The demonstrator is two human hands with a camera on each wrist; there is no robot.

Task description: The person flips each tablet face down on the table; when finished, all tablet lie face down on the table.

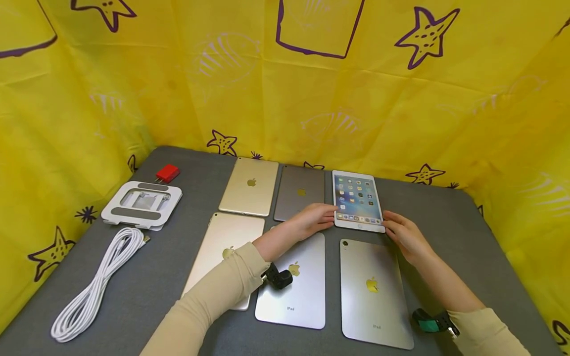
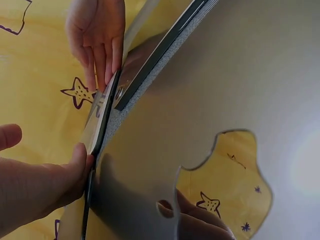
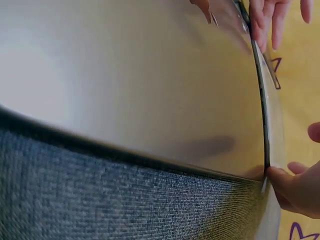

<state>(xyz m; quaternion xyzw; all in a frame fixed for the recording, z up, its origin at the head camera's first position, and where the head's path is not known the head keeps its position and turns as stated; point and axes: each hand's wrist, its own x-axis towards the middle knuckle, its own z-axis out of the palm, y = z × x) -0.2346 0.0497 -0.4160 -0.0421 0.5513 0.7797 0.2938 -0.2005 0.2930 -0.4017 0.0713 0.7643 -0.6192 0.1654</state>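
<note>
A white tablet (image 1: 356, 195) lies face up at the back of the table, its screen lit with rows of app icons. My left hand (image 1: 313, 220) reaches over a silver tablet (image 1: 291, 296) and touches the white tablet's left edge with extended fingertips. At its lower right corner are the fingers of my right hand (image 1: 407, 237), fairly straight. The left wrist view has my left hand (image 2: 45, 187) along one edge and the right hand (image 2: 100, 35) at the far side. In the right wrist view, my right hand (image 3: 297, 187) touches the edge near a corner.
Other tablets lie face down: gold (image 1: 249, 185), dark grey (image 1: 303, 185), another gold (image 1: 240, 230), and a silver one (image 1: 376, 296) at right. On the left are a white folding stand (image 1: 142, 200), a red plug adapter (image 1: 167, 173) and a coiled white cable (image 1: 95, 287). Yellow cloth surrounds the table.
</note>
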